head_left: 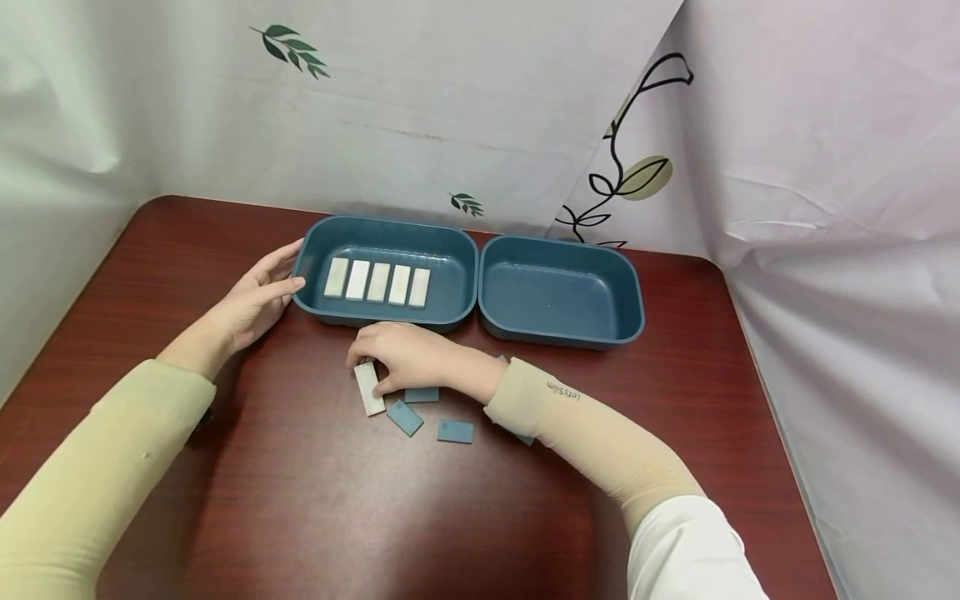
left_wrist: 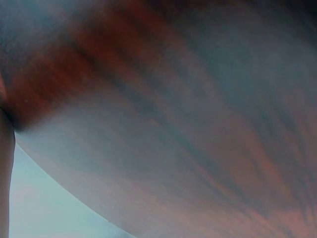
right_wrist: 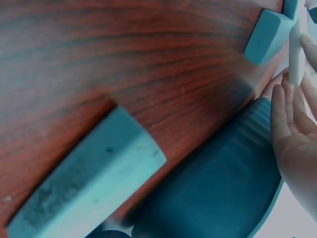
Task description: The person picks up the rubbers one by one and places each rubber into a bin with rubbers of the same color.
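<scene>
In the head view, my right hand (head_left: 408, 354) pinches a white rectangular block (head_left: 366, 383) between thumb and fingers, just in front of the left blue bin (head_left: 386, 315). That block also shows at the far right of the right wrist view, against the fingers (right_wrist: 285, 116). My left hand (head_left: 258, 293) holds the left bin's left end, thumb over the rim and fingers along the outer wall. Several white blocks (head_left: 378, 282) lie in a row inside that bin. Blue blocks (head_left: 405, 418) lie on the table beside and below my right hand, some partly covered by the hand and forearm.
A second blue bin (head_left: 561, 333) stands against the first one's right side, with nothing inside. Another blue block (head_left: 455, 431) lies nearer the front. The dark red table (head_left: 360, 517) backs onto a white patterned curtain (head_left: 397, 108). The left wrist view shows mostly blurred tabletop (left_wrist: 163, 148).
</scene>
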`<state>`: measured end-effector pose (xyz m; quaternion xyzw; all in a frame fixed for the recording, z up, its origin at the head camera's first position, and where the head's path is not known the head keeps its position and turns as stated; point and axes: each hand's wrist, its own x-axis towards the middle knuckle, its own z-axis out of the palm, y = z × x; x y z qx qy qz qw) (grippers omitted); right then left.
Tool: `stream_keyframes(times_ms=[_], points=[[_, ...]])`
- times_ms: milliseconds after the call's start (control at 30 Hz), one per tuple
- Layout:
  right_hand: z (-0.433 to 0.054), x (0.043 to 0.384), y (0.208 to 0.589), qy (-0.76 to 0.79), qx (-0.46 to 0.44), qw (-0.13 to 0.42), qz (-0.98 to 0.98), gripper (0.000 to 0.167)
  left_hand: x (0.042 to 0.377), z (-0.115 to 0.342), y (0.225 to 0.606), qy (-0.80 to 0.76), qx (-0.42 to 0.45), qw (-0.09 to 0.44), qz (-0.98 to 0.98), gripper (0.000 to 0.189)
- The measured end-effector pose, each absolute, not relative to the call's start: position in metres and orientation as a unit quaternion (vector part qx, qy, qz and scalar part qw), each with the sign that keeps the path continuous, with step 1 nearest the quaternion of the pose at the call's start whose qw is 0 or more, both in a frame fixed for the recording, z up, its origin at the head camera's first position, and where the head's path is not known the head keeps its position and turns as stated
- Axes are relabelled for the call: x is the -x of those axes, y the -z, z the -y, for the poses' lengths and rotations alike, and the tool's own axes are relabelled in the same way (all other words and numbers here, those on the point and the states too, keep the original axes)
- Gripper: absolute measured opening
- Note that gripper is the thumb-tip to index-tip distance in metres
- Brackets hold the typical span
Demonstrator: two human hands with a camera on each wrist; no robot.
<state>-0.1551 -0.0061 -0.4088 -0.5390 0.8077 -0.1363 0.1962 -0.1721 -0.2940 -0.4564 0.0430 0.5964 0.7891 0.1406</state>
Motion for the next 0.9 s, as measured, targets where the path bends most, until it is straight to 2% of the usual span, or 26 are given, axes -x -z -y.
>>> stream_keyframes(times_ms=[400, 900], points=[[0.003, 0.149, 0.4, 0.161, 0.528, 0.183, -0.814, 0.03, 0.172, 0.293, 0.457, -0.793, -0.05, 0.14, -0.59, 0.068], [-0.003, 0.154, 0.378, 0.215, 0.489, 0.22, -0.816, 0.019, 0.172, 0.293, 0.457, -0.796, -0.058, 0.137, -0.587, 0.067]])
